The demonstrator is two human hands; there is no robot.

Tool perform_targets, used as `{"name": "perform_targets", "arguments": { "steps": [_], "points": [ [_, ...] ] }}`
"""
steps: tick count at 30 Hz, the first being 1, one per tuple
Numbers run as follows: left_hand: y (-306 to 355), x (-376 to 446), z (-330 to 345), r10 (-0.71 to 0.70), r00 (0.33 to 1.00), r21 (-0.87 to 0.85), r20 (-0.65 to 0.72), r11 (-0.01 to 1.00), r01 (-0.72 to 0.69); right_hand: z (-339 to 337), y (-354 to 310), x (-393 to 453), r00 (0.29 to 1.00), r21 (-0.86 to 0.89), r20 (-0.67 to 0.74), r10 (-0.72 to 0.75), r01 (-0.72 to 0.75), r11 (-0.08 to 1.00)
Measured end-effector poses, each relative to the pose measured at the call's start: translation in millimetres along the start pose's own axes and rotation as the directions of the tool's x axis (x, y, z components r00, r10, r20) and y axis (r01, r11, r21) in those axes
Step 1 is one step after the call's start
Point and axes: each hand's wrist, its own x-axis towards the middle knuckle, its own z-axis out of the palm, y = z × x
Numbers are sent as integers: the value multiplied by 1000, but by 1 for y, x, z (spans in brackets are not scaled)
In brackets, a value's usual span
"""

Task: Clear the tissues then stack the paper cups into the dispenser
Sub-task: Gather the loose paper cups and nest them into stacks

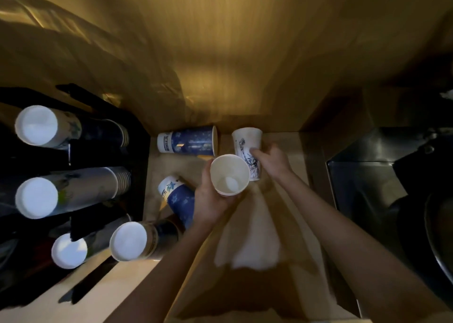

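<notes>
Two cups in our hands, mid-frame.
Our left hand wraps an upright open cup; our right hand grips an upside-down printed cup on the counter; dispenser at left.

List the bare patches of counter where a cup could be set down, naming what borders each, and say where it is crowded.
Free: the strip between the lying blue cup at the back and the tilted blue cup; the front counter below the dispenser. Crowded: where the left hand holds the open cup, beside the right hand on the white cup.
</notes>
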Motion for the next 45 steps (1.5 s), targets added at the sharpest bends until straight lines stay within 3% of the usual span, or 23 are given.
{"name": "perform_targets", "arguments": {
  "steps": [4, 9, 17, 22, 27, 31, 34, 38, 42, 45],
  "points": [
    [5, 0, 4, -4, 1000, -27, -11, 1000, 4, 17, 4, 10, 989, 128, 33, 144, -147, 981],
    [10, -1, 2, -22, 1000, -39, 6, 999, 22, 26, 10, 18, 987, 154, 65, 150, -158, 975],
    [9, -2, 2, -19, 1000, -35, 14, 999, 20, -4, 4, 12, 999, 62, 36, 12, -14, 998],
    [5, -1, 3, -33, 999, -36, 8, 999, 33, -33, -27, -15, 984, 85, -56, -171, 176, 981],
    [3, 0, 5, -63, 998, -1, -10, 998, 63, -51, -60, -55, 937, 305, -152, -315, 348, 887],
    [3, 0, 5, -65, 998, -24, -13, 998, 64, -30, -59, -81, 948, 483, -122, -294, 315, 817],
    [4, 0, 4, -82, 997, -48, 0, 995, 82, -7, -43, -91, 948, 432, -138, -288, 319, 844],
    [5, 0, 3, -76, 997, -52, 28, 996, 78, 15, -20, -94, 945, 196, -112, -308, 325, 925],
    [7, -1, 4, -51, 999, -53, 13, 997, 52, 21, -1, -93, 912, 17, -115, -394, 398, 917],
    [9, -1, 5, -52, 999, -78, 1, 996, 52, 20, 0, -94, 912, 31, -99, -398, 402, 915]
  ]
}}
